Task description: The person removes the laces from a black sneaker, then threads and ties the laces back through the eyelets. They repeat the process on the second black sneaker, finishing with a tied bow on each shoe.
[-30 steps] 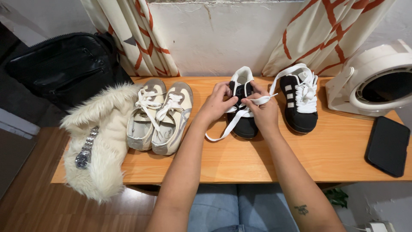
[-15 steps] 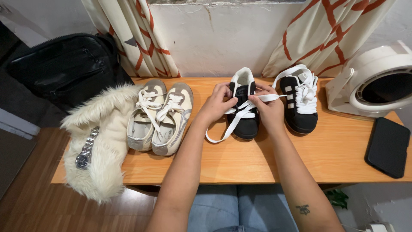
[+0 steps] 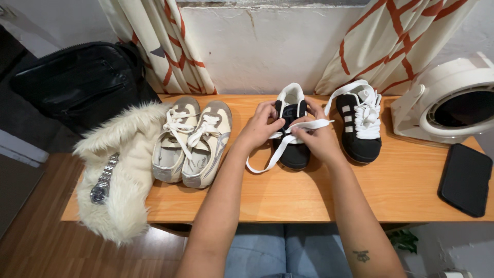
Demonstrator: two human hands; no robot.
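While both your hands sit over the black shoe (image 3: 292,149) at the middle of the table (image 3: 391,195), you are in the lacing step. Your left hand (image 3: 260,128) is closed on the lace (image 3: 267,162) at the shoe's left side, and your right hand (image 3: 318,140) pinches the flat white end that crosses the tongue. A slack loop trails onto the table toward you. The next move, by my reading, calls for steady tension on both ends and a clean feed through the eyelet, with the shoe kept from sliding toward its mate (image 3: 358,126).
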